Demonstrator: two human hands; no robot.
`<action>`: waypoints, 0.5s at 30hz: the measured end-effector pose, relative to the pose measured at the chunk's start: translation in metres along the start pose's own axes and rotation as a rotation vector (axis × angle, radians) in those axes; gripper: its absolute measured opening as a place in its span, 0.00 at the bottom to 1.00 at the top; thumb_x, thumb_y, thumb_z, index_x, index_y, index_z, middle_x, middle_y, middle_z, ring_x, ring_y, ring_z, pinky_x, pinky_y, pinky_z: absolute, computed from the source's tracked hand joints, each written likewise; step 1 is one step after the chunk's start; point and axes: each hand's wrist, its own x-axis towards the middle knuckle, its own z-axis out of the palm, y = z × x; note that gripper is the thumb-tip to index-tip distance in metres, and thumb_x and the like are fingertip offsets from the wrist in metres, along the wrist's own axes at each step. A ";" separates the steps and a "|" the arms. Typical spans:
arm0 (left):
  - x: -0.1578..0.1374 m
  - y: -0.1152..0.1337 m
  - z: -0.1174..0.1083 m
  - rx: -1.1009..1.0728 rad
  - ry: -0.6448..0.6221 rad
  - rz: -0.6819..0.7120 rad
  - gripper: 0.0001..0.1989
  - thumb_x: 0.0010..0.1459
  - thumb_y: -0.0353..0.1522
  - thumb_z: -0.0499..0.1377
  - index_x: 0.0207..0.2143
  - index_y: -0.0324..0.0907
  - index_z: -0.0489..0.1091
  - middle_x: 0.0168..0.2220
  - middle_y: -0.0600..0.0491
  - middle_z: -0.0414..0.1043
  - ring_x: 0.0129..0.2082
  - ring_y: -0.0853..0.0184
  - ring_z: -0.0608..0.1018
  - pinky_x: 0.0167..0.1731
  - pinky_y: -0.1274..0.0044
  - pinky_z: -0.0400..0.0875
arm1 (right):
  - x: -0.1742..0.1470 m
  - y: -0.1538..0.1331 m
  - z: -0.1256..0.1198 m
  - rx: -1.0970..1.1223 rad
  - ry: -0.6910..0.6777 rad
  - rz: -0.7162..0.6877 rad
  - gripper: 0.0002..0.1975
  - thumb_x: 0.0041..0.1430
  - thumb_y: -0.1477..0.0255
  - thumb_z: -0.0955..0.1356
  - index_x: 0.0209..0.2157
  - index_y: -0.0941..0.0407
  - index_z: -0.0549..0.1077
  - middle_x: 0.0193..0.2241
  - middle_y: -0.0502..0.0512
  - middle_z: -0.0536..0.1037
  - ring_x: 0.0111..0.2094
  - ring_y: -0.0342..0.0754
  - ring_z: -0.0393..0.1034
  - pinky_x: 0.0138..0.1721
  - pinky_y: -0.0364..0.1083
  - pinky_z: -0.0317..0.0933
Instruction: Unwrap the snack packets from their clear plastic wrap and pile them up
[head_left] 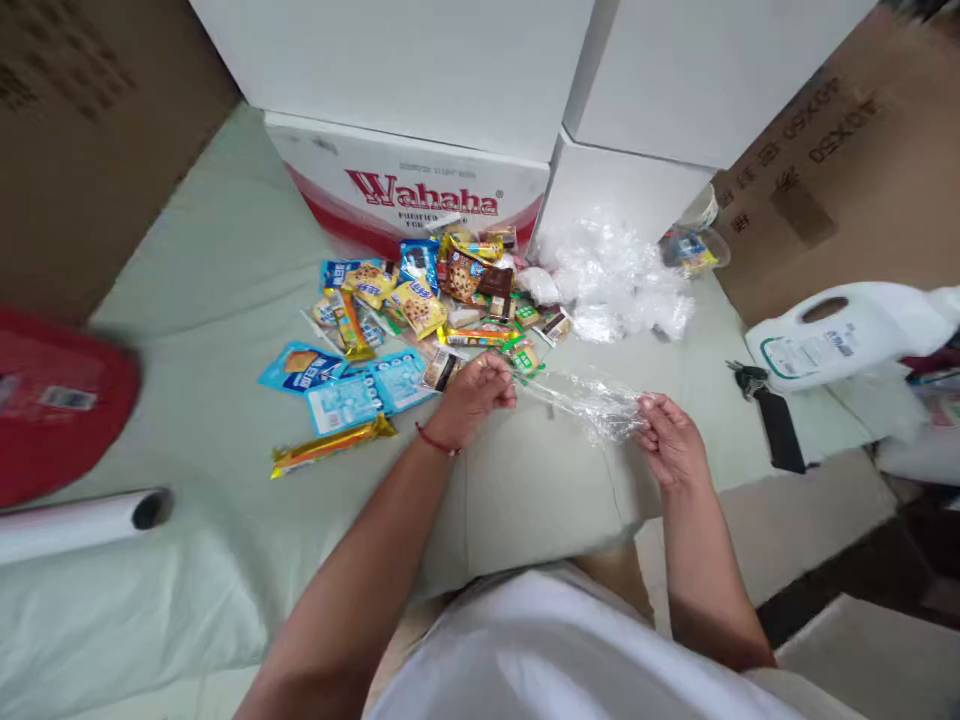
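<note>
A clear plastic bag (600, 405) is stretched between my two hands above the pale green sheet. My left hand (480, 390), with a red cord on the wrist, is closed on the bag's left end. The other end is pinched in the fingers of my right hand (670, 432). Just beyond my left hand lies a heap of wrapped snacks (420, 305) in yellow, blue and brown packets. Flat blue packets (371, 392) and a gold snack bar (334, 445) rest to the left of that hand. Crumpled clear bags (615, 275) are piled beyond my right hand.
White boxes (405, 180), one printed Wahaha, stand behind the heap. At right are a white jug (847, 335), keys with a black tag (776, 425) and a brown carton (832, 190). A red object (60, 410) and a white roll (82, 525) lie at left.
</note>
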 end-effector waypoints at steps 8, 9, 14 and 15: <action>-0.002 0.020 -0.012 0.088 -0.108 -0.167 0.23 0.45 0.39 0.76 0.33 0.42 0.66 0.20 0.64 0.64 0.18 0.77 0.67 0.23 0.79 0.68 | 0.006 -0.010 -0.006 0.022 -0.021 0.041 0.23 0.36 0.64 0.86 0.33 0.56 0.79 0.21 0.41 0.63 0.18 0.31 0.49 0.14 0.31 0.48; -0.001 0.020 -0.013 0.100 -0.091 -0.172 0.23 0.44 0.39 0.76 0.33 0.42 0.66 0.20 0.64 0.64 0.17 0.77 0.65 0.23 0.79 0.67 | 0.007 -0.010 -0.007 0.013 -0.020 0.048 0.23 0.36 0.65 0.86 0.34 0.56 0.79 0.21 0.41 0.63 0.18 0.31 0.49 0.14 0.31 0.48; 0.002 0.014 -0.011 0.289 0.180 0.028 0.21 0.46 0.39 0.73 0.36 0.43 0.66 0.21 0.65 0.62 0.17 0.78 0.60 0.21 0.81 0.59 | 0.007 -0.005 -0.007 -0.026 -0.024 0.078 0.25 0.35 0.65 0.86 0.36 0.56 0.80 0.22 0.42 0.62 0.19 0.32 0.49 0.14 0.31 0.48; 0.001 0.014 -0.009 0.390 0.272 0.137 0.20 0.49 0.39 0.71 0.37 0.44 0.66 0.21 0.65 0.61 0.18 0.76 0.61 0.21 0.81 0.58 | 0.007 -0.004 -0.007 -0.037 -0.020 0.087 0.25 0.35 0.64 0.86 0.36 0.56 0.80 0.22 0.42 0.62 0.19 0.32 0.49 0.14 0.31 0.48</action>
